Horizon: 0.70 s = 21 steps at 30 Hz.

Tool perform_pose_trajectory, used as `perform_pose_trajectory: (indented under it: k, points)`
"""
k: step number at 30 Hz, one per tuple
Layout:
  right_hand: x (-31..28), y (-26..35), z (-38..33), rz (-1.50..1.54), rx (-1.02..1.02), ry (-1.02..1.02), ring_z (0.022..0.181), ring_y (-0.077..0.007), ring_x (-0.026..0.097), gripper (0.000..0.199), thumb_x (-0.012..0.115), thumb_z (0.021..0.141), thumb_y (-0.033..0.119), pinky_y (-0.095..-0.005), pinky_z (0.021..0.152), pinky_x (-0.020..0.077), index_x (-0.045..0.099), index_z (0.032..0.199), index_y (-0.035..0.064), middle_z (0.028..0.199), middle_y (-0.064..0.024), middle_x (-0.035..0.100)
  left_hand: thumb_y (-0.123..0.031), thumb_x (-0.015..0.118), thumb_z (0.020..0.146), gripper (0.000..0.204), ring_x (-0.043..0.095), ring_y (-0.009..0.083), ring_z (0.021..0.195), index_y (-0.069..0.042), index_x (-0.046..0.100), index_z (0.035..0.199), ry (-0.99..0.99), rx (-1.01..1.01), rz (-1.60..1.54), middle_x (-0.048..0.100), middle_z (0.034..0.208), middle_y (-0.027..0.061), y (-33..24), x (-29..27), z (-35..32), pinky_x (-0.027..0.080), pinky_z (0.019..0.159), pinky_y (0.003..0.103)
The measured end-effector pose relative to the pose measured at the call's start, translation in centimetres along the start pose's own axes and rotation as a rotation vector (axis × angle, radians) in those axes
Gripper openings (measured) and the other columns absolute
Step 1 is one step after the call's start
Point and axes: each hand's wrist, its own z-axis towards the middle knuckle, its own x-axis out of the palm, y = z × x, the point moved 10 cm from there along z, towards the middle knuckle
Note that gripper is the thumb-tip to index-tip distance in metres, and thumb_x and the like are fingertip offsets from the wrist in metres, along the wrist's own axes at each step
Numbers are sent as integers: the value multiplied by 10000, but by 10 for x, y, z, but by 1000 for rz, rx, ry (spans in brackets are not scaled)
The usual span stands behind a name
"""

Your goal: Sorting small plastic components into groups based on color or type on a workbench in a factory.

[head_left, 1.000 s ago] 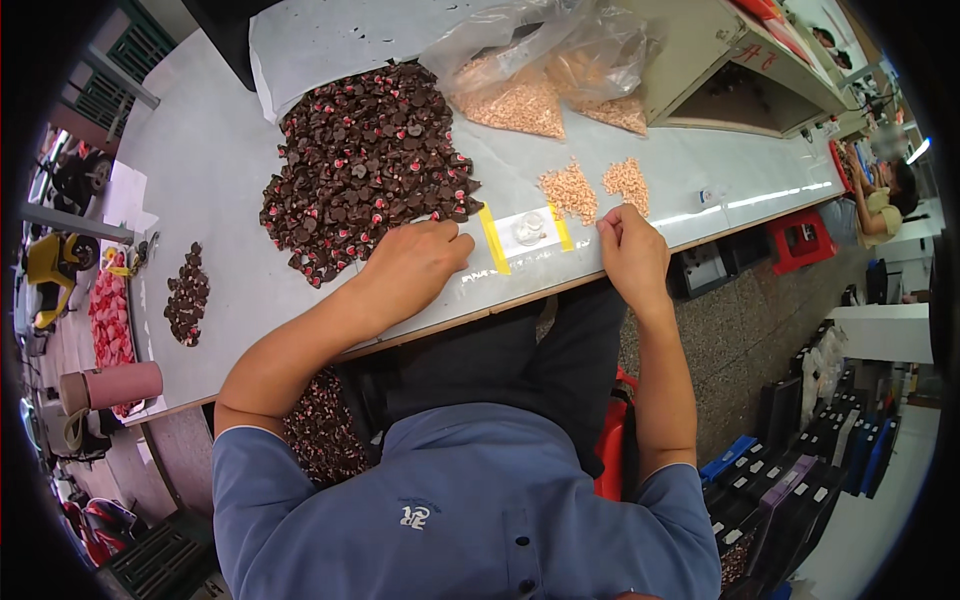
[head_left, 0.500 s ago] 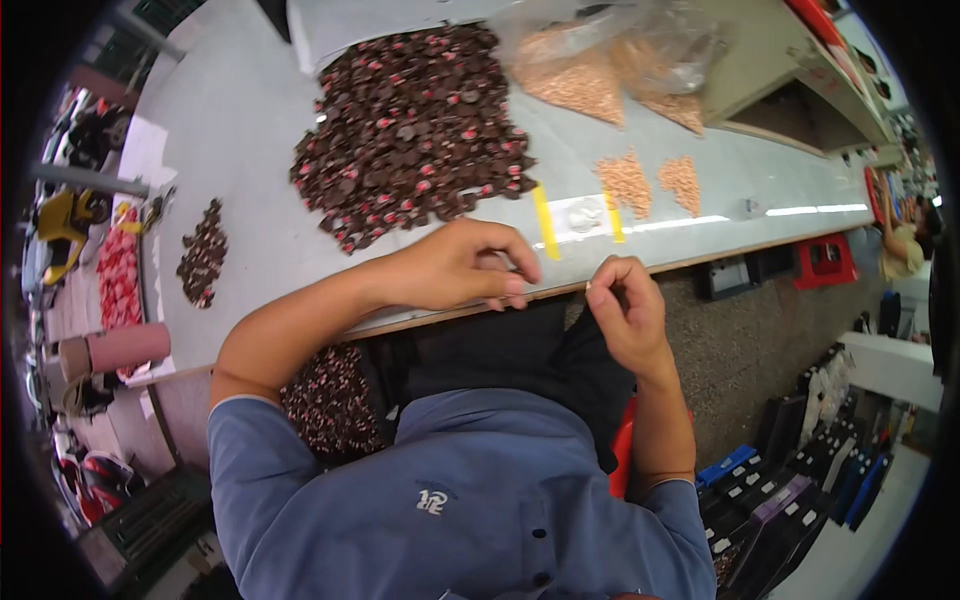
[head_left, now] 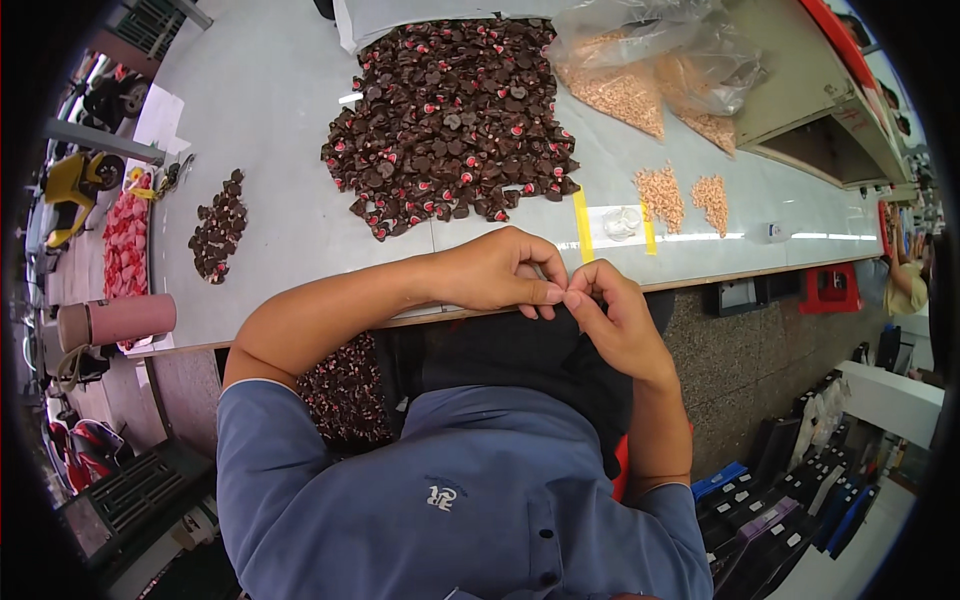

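Note:
My left hand (head_left: 508, 270) and my right hand (head_left: 622, 318) meet at the fingertips, just over the front edge of the table. Both are closed in a pinch. Whatever small thing lies between their fingers is hidden. Beyond my left hand spreads a big pile of small dark brown parts (head_left: 450, 120), many with a red mark. Past my right hand are two small heaps of tiny beige pieces, the nearer one (head_left: 660, 198) and the farther one (head_left: 711, 204). Beside them a clear blob (head_left: 622, 223) rests on a white patch between strips of yellow tape (head_left: 583, 222).
A small dark pile (head_left: 218, 228) lies at the table's left. Clear bags of beige pieces (head_left: 620, 85) stand at the back, near an open-fronted beige box (head_left: 830, 130). A pink flask (head_left: 130, 320) is at the left edge. A small white container (head_left: 774, 232) sits at the right.
My hands have come together, fingertip to fingertip; half a second ago they were apart, with a tiny pale thing at my right fingertips. The view has shifted slightly.

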Motion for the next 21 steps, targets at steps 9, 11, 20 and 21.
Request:
perform_pose_trajectory:
  k: [9,11,20,21]
  points:
    - [-19,40,-14,-409,-363,-336,639,-85,588,69,663,879,-1,-213,553,461,614,927,-7,767,-46,637,-166,620,970,177,684,126,866,1,631,1028,-51,-33,4,681,927,67,-1,-5,1,561,725,247]
    - [-17,39,-11,-437,-401,-309,624,-99,599,83,674,860,-15,-225,545,469,620,923,-11,766,-65,638,-170,621,970,182,687,130,869,3,634,1023,-55,-36,0,679,927,67,1,-6,2,564,720,249]
    - [-10,45,-4,-462,-426,-180,607,-150,612,101,697,813,-28,-255,532,474,630,883,-5,751,-81,628,-188,619,971,209,691,148,865,10,611,1038,38,-93,19,668,936,79,1,-4,0,570,737,256]
    - [-7,45,-3,-453,-443,-146,600,-157,606,104,700,804,-27,-259,529,470,630,877,-2,744,-76,623,-183,614,973,204,695,156,868,10,607,1038,69,-109,27,663,942,81,2,-2,0,572,735,260]
